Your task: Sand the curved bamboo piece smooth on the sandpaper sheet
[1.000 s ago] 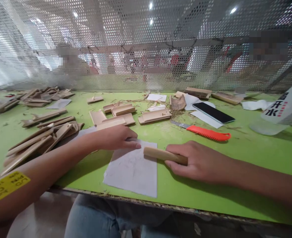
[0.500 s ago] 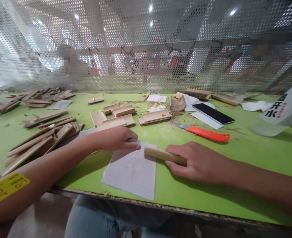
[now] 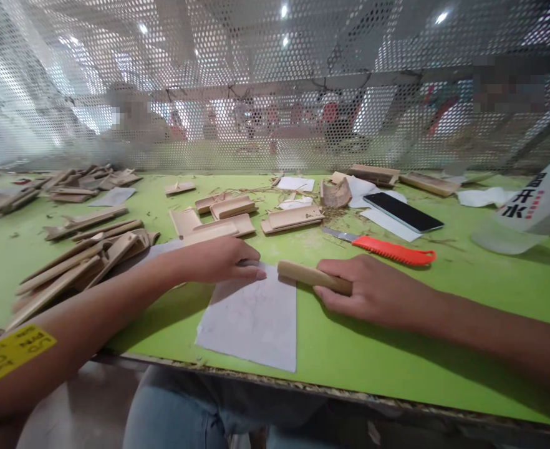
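My right hand (image 3: 368, 290) is closed round a pale bamboo piece (image 3: 303, 274), whose free end points left over the upper right edge of a sheet of white sandpaper or paper (image 3: 251, 324). At the sheet's top edge rests my left hand (image 3: 219, 259), fingers curled with the thumb beside them; a small dark grey thing shows between thumb and fingers, too hidden to name. The two hands are apart. Behind my right hand lies a knife with an orange handle (image 3: 391, 249), its blade pointing left.
Bamboo pieces are heaped on the left (image 3: 83, 262), with more behind my left hand (image 3: 219, 231). A phone (image 3: 403, 212), paper scraps and a bottle (image 3: 513, 224) are on the right. A perforated metal screen (image 3: 265, 131) stands behind the green table (image 3: 359, 374).
My right hand has moved slightly up and away from the table's front edge with the bamboo piece. The paper's lower end has shifted slightly right. My left hand has barely moved.
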Motion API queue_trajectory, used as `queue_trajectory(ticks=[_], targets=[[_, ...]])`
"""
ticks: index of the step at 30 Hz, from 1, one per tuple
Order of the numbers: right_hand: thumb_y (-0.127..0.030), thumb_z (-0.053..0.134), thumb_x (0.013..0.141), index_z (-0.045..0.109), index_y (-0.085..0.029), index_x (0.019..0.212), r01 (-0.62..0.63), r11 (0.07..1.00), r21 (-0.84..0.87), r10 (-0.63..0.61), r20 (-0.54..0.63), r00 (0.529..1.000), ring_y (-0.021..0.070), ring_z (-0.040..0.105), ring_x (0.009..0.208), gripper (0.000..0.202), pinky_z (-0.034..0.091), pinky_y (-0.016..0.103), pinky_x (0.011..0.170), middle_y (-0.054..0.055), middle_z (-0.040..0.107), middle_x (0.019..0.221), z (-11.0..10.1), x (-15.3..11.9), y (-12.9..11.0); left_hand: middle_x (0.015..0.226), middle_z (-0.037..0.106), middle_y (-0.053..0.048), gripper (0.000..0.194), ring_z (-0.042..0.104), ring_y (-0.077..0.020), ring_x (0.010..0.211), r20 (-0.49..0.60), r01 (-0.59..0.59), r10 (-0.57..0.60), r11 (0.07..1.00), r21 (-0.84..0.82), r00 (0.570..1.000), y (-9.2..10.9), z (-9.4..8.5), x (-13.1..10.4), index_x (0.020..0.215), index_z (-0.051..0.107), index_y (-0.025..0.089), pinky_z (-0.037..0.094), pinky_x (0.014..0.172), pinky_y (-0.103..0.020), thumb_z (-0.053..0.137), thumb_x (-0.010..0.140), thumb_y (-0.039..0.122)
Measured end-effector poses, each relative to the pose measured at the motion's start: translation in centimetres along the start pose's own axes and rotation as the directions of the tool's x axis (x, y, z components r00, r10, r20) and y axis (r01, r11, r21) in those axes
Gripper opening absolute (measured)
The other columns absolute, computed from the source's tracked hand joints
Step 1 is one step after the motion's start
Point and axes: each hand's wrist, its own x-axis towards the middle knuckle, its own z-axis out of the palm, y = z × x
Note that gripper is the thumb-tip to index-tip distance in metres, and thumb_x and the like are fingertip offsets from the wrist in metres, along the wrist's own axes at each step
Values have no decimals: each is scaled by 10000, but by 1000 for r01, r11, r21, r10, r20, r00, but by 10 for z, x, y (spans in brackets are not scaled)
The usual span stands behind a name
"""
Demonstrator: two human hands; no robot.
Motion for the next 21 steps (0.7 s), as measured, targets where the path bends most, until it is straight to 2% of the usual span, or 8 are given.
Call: queue_trajectory(ticks=[6, 10, 15, 19, 21], targets=[[-318, 532, 913, 463, -224, 730, 42, 999, 26, -44, 84, 996, 130, 415, 527, 217, 237, 308, 531, -43, 502, 593, 1, 1, -3, 612, 484, 31, 435, 406, -116, 553, 17, 19, -19, 1000, -8, 1000, -1, -1, -1, 710, 509, 197, 246, 540, -288, 502, 982, 537], [-328, 536, 911, 499, -223, 746, -10, 1000, -19, 10, -9, 1000, 146, 453, 563, 200, 247, 310, 549, -25, 541, 626, 0, 2, -1, 593, 457, 38, 449, 400, -113, 543, 8, 20, -20, 1000, 0, 1000, 0, -1, -1, 693, 477, 200, 250, 542, -288, 500, 984, 541], [-313, 531, 915, 478, -223, 733, 59, 998, 26, -60, 75, 995, 133, 416, 526, 210, 234, 308, 536, -40, 503, 592, -1, 0, -2, 615, 490, 32, 428, 413, -118, 557, 24, 6, -6, 1000, 1, 1000, -1, -1, -1, 715, 511, 198, 249, 541, -292, 501, 986, 529], [-340, 533, 918, 501, -223, 753, -8, 1000, -26, 7, -2, 1000, 155, 474, 577, 204, 254, 308, 555, -18, 558, 645, -2, 2, 1, 610, 484, 33, 447, 421, -118, 557, 6, 6, -6, 1000, 5, 1000, -1, 0, -1, 707, 497, 200, 264, 548, -292, 496, 992, 544], [-326, 530, 914, 494, -224, 752, -3, 999, -48, 3, -9, 1000, 153, 465, 572, 195, 245, 311, 557, -20, 549, 639, -2, 2, 1, 607, 482, 34, 456, 422, -117, 554, 8, 2, -2, 1000, 3, 1000, -1, 0, -1, 702, 488, 201, 265, 546, -291, 499, 991, 554]])
